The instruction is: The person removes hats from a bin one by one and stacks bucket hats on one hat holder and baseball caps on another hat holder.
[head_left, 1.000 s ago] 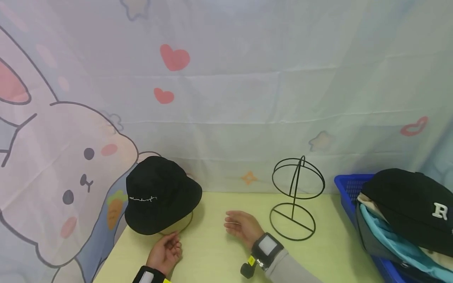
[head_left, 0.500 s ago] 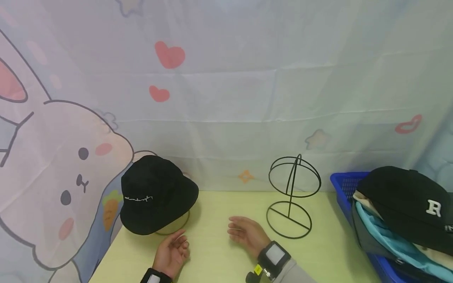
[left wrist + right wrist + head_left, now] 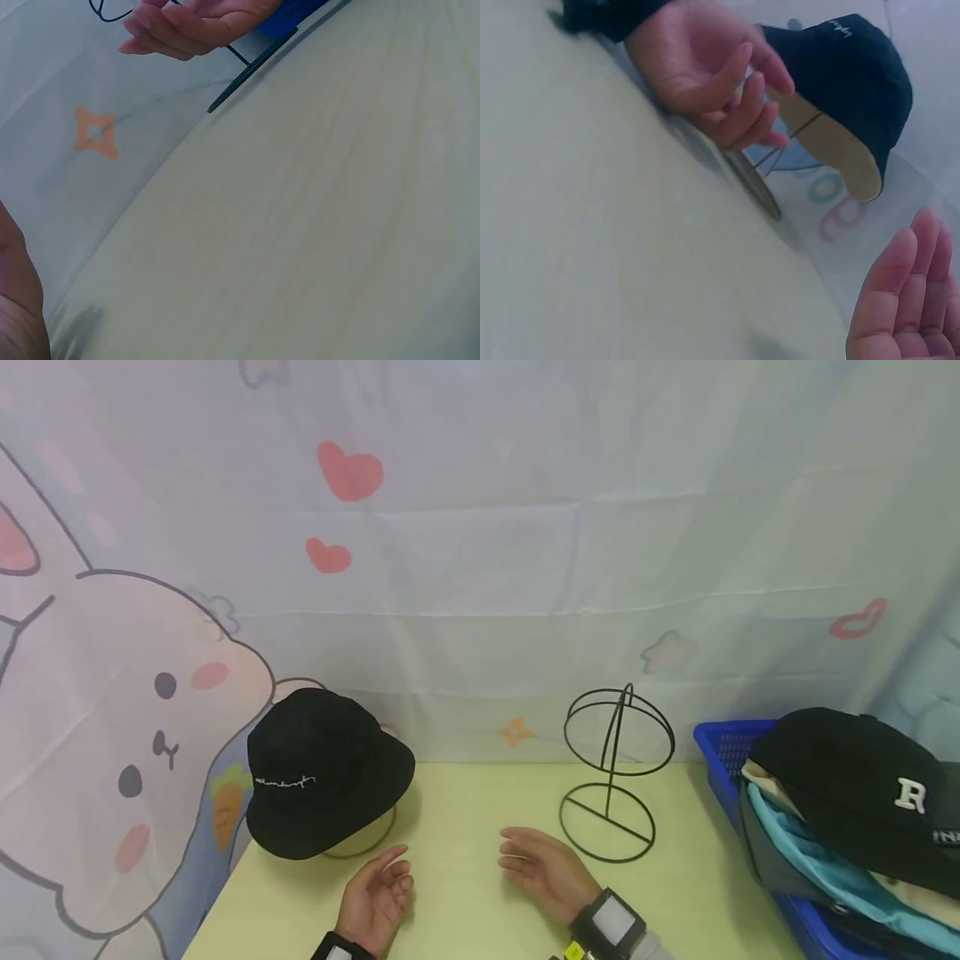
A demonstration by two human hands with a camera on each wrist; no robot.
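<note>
A black bucket hat (image 3: 326, 768) sits on a wire stand at the table's back left; from the right wrist view its tan underside and the hat (image 3: 847, 75) show tilted. My left hand (image 3: 375, 897) rests on the table just right of the hat's stand ring (image 3: 754, 184), palm turned up, fingers loosely curled and holding nothing. My right hand (image 3: 543, 868) lies in the middle, fingers relaxed and empty, with its fingertips (image 3: 907, 300) showing in its own wrist view. An empty black wire hat stand (image 3: 611, 777) rises just behind and right of the right hand.
A blue basket (image 3: 716, 752) at the right edge holds piled caps, topped by a black cap with a white R (image 3: 862, 785). A cartoon fabric backdrop hangs right behind the yellow-green table (image 3: 465, 802). The left wrist view shows bare tabletop (image 3: 315, 225).
Both hands have drifted a little to the right and nearer to me, the left one away from the hat's stand ring. Neither hand has taken hold of anything.
</note>
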